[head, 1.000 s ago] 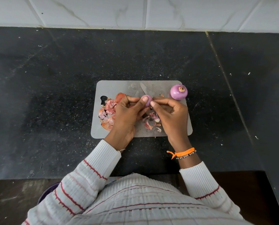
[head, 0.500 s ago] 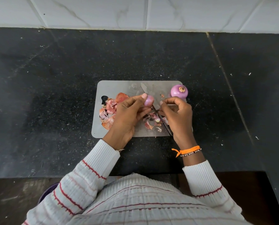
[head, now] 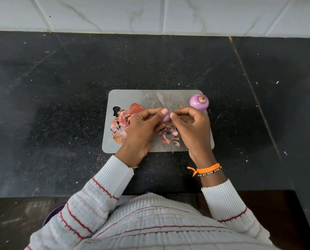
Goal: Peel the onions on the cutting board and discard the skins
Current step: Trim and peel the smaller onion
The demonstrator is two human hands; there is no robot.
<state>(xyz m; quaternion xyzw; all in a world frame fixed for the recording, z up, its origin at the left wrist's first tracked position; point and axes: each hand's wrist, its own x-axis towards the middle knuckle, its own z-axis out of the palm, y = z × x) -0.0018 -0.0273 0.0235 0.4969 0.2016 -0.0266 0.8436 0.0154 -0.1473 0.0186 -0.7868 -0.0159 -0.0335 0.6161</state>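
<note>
On the grey cutting board (head: pixel 127 98), my left hand (head: pixel 143 127) grips a small purple onion (head: pixel 166 117) between thumb and fingers, just above the board. My right hand (head: pixel 192 127) meets it from the right, thumb and curled fingers pinching at the onion's end. A larger peeled purple onion (head: pixel 199 102) stands at the board's far right corner, root end up. Papery pink-orange skins (head: pixel 120 123) are heaped on the board's left side. Smaller scraps (head: pixel 169 136) lie under my hands.
A knife blade (head: pixel 160 101) lies on the board behind my hands, its handle hidden. The board sits on a black speckled counter (head: pixel 60 105) with white wall tiles behind. A dark round container's rim (head: pixel 51 213) shows by my left sleeve, below the counter edge.
Half a second ago my right hand had drawn a little to the right, away from the small onion; now its thumb and fingers are back at the onion. My left hand kept holding it.
</note>
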